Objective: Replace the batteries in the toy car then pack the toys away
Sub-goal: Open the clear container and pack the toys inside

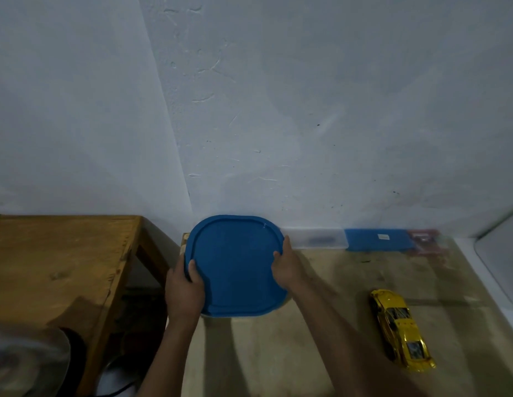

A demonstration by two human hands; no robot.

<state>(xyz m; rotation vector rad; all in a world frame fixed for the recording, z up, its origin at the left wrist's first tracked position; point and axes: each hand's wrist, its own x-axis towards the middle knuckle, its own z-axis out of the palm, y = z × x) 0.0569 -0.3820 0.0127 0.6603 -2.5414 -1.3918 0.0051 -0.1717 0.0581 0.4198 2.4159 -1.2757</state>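
A pale blue-grey plastered wall (307, 96) fills the upper part of the view. Below it, a light beige tabletop (321, 345) stretches to the right. A lower brown wooden table (49, 267) stands to its left, with a gap between them.

A blue rounded-square plastic lid (235, 267) sits at the far left corner of the beige tabletop, close to the wall. A pale sliver shows under its near right edge, but what lies beneath cannot be made out.

Both hands hold this lid by opposite sides. The left hand (185, 293) clasps the near left rim, with the thumb laid on top and the fingers wrapped round the edge out of sight. The right hand (287, 270) grips the right rim, thumb on the top face and a finger running up along the edge. Both forearms reach forward from the bottom of the view.

A shiny yellow toy car (400, 328) lies on the beige tabletop to the right, well apart from the lid and untouched.

Along the wall behind sit a clear plastic oblong box (315, 239), a flat blue box with a white label (375, 240) and a blurred reddish packet (427, 242).
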